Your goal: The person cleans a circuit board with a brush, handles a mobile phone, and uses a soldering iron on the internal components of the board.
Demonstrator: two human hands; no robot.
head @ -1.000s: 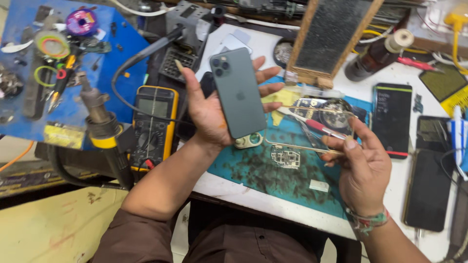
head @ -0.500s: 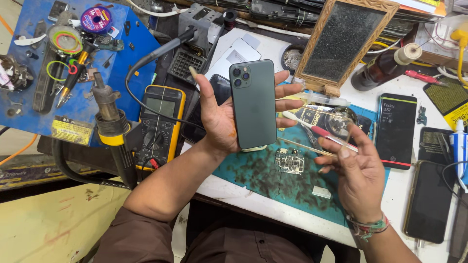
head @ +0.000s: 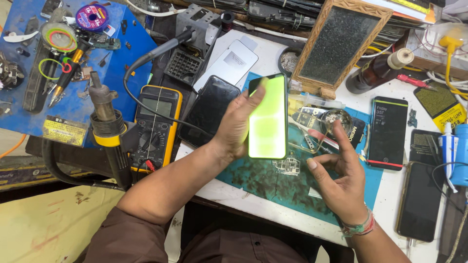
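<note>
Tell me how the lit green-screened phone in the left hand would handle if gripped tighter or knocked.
The phone looks like a stiff, flat slab, so it likely will not flex. Its glossy glowing face suggests it is slippery and probably fragile. The left hand holds it only by one long edge, above the teal mat, so a knock could well tip it out.

You're at a phone-repair workshop: a multimeter (head: 155, 124), hot-air gun (head: 108, 131) and spare phones (head: 387, 132) crowd your counter (head: 253, 204).
</note>
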